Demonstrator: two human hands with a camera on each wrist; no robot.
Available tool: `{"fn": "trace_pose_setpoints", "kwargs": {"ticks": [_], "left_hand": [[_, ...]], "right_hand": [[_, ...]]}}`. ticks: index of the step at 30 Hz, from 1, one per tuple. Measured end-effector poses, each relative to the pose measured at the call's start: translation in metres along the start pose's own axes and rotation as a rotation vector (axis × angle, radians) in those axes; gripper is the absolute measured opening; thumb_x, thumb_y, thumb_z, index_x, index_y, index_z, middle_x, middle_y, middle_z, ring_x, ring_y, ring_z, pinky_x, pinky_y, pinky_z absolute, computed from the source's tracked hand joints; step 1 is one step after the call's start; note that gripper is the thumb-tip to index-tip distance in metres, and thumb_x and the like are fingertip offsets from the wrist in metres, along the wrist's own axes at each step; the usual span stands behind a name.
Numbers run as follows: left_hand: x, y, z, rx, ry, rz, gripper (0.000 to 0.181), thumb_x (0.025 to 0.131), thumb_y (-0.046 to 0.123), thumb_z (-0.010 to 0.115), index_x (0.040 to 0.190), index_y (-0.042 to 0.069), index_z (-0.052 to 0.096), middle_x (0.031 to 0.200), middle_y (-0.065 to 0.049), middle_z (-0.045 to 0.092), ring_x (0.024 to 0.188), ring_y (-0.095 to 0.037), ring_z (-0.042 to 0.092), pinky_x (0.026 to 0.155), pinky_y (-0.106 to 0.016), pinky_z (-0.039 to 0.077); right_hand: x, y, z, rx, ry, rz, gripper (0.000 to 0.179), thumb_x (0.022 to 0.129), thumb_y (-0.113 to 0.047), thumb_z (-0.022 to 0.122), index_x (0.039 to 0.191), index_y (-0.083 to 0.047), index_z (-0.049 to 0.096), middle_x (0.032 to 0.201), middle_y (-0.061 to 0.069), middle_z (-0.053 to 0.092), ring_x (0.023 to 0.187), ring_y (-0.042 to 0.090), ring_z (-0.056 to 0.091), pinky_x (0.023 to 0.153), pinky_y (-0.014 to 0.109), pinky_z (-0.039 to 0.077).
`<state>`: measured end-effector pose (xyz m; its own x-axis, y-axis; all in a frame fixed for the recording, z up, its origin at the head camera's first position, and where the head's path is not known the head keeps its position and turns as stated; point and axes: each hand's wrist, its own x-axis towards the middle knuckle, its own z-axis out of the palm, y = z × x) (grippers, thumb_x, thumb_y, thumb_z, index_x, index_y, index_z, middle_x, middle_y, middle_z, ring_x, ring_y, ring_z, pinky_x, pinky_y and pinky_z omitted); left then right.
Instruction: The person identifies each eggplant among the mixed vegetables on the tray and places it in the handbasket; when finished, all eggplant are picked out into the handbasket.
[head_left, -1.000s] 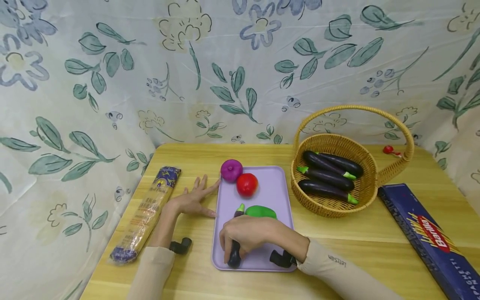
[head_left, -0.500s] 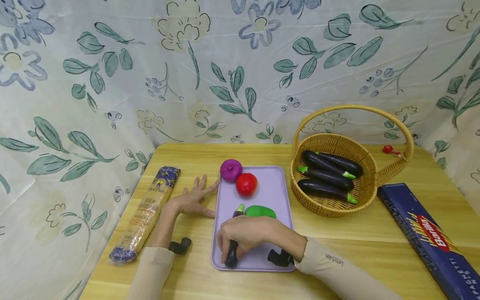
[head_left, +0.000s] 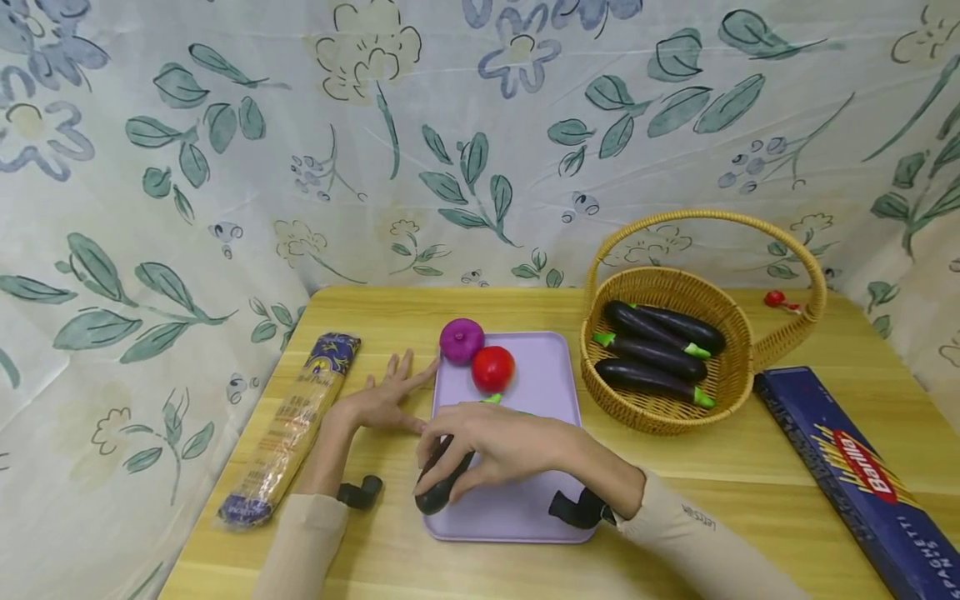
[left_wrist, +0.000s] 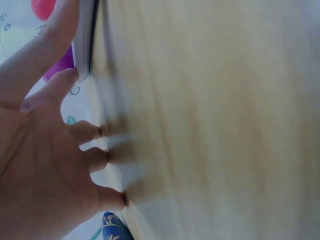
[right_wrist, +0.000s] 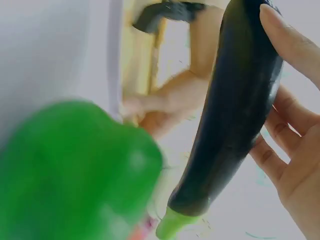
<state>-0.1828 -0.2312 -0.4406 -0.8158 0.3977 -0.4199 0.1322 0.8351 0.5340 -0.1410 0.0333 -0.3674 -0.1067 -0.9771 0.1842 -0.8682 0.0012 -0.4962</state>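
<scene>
My right hand [head_left: 502, 442] grips a dark eggplant [right_wrist: 235, 105] by its body, thumb on one side and fingers on the other, over the lilac tray [head_left: 546, 367]. The eggplant's green stem end points away from me; the fingers hide its middle in the head view. A green pepper-like vegetable [right_wrist: 75, 170] lies on the tray, mostly behind that hand in the head view. My left hand [head_left: 382, 402] is spread at the tray's left edge, fingertips down on the table. Further back on the tray are a red tomato-like piece [head_left: 492, 369] and a round purple vegetable [head_left: 461, 342].
Right of the tray stands a wicker basket [head_left: 667, 423] with a tall handle, holding several eggplants [head_left: 652, 354]. A blue spaghetti box [head_left: 847, 467] lies at the far right. A bag of spaghetti [head_left: 292, 425] lies at the left, and a small red item [head_left: 776, 298] behind the basket.
My right hand has raised the eggplant off the tray and shifted it slightly left and away from me, tilting it. The left hand has stayed put.
</scene>
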Motion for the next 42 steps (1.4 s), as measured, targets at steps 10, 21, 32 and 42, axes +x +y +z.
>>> {"fn": "trace_pose_setpoints", "kwargs": {"ticks": [10, 21, 32, 42], "left_hand": [[0.001, 0.002, 0.001, 0.006, 0.002, -0.019, 0.107, 0.087, 0.049, 0.079, 0.166, 0.036, 0.008, 0.170, -0.020, -0.026, 0.156, -0.044, -0.026, 0.120, -0.077, -0.013], [0.000, 0.002, 0.001, -0.001, -0.005, -0.004, 0.109, 0.087, 0.048, 0.080, 0.167, 0.033, 0.007, 0.169, -0.023, -0.026, 0.156, -0.046, -0.026, 0.119, -0.077, -0.014], [-0.002, 0.002, 0.000, -0.002, 0.002, -0.001, 0.110, 0.087, 0.048, 0.080, 0.167, 0.033, 0.006, 0.168, -0.024, -0.027, 0.155, -0.047, -0.026, 0.118, -0.079, -0.014], [0.000, 0.002, 0.000, 0.002, 0.006, 0.010, 0.111, 0.086, 0.048, 0.080, 0.167, 0.032, 0.006, 0.168, -0.025, -0.026, 0.155, -0.048, -0.025, 0.117, -0.080, -0.013]], "right_hand": [[-0.055, -0.005, -0.064, 0.017, 0.174, 0.131, 0.037, 0.089, -0.028, 0.081, 0.126, -0.029, 0.076, 0.123, -0.006, 0.066, 0.111, 0.010, 0.058, 0.093, 0.027, 0.052], [-0.146, 0.012, -0.128, -0.065, 0.327, 0.471, 0.038, 0.088, -0.020, 0.082, 0.124, -0.031, 0.077, 0.116, -0.011, 0.068, 0.105, 0.005, 0.058, 0.085, 0.022, 0.055], [-0.190, 0.051, -0.139, -0.015, 0.343, 0.745, 0.033, 0.094, -0.022, 0.077, 0.126, -0.025, 0.076, 0.126, 0.005, 0.074, 0.090, 0.005, 0.057, 0.066, 0.025, 0.046], [-0.198, 0.107, -0.128, -0.009, 0.407, 0.976, 0.042, 0.092, -0.032, 0.080, 0.128, -0.012, 0.075, 0.060, -0.001, 0.040, 0.046, 0.007, 0.021, 0.046, 0.025, 0.027]]}}
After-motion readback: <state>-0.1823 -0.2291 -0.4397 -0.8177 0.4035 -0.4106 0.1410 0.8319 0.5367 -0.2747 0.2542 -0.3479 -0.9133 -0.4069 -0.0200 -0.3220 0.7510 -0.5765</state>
